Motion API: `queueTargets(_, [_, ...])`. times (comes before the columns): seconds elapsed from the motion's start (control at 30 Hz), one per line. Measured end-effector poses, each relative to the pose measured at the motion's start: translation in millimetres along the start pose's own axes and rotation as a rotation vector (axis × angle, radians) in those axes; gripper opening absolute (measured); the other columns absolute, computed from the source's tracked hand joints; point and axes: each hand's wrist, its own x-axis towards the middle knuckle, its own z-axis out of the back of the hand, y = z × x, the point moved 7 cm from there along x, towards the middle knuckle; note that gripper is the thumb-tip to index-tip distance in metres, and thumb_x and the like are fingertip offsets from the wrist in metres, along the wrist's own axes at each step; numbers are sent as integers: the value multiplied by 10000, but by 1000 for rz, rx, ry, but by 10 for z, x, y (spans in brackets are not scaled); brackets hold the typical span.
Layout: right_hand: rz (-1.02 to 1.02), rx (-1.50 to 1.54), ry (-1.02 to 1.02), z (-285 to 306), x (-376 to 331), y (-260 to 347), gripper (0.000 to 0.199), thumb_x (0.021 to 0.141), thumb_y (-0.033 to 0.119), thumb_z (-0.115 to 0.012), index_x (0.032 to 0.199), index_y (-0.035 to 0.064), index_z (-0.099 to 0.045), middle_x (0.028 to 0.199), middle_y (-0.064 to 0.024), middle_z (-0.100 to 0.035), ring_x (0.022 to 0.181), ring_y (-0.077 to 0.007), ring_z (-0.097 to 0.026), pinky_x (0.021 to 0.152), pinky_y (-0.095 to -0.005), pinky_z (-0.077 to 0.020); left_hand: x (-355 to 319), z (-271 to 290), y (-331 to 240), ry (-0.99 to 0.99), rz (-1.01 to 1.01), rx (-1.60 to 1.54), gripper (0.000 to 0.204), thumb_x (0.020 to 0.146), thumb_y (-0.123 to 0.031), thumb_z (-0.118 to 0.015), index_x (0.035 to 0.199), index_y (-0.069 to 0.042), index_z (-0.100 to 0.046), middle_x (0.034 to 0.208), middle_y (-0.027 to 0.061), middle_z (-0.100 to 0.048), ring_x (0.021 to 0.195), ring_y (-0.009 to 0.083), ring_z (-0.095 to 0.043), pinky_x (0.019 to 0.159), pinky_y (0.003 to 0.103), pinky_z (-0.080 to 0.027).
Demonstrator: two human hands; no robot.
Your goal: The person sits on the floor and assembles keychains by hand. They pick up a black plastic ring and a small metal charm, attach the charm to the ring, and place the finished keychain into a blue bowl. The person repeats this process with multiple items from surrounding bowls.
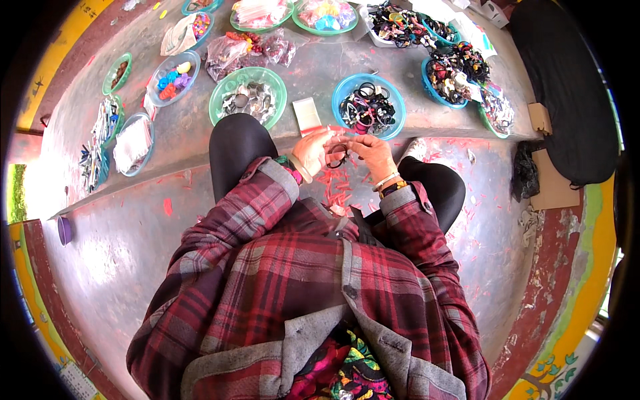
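Dark loop between your two hands

The dark loop point(345, 160) is in the small space between your hands, to the right of your left hand point(311, 153) and to the left of your right hand point(375, 155). It is roughly round, so it gives no clear long axis. Both hands are very near to it, and neither one is plainly nearer. A thin red strip point(327, 129) lies across, from left to right, at the far side of your fingers.

Your fingers are bent and brought close together around the upper part of the loop; the right fingertips seem to touch it. Which fingers really pinch it, and how tightly, is too small to see for either hand. Nearer to your body, red scraps point(337, 192) lie below the hands; beyond the hands stands the blue bowl point(402, 110) of dark bands.
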Motion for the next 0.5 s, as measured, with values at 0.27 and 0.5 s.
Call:
queueTargets(0.27, [-129, 151, -54, 43, -35, -109, 97, 783, 142, -594, 800, 47, -604, 719, 6, -582, 644, -71, -512, 590, -199, -389, -16, -68, -10, 46, -49, 71, 260, 855, -140, -493, 1082, -12, -490, 984, 88, -578, 841, 146, -582, 659, 237, -495])
queueTargets(0.5, [-116, 322, 71, -64, -28, -131, 109, 826, 138, -545, 851, 38, -577, 754, -31, -604, 668, -111, -572, 665, -253, -472, 40, 154, 27, -62, -81, 111, 203, 837, -88, -517, 1020, 1, -519, 965, 90, -586, 859, 157, -585, 676, 224, -501])
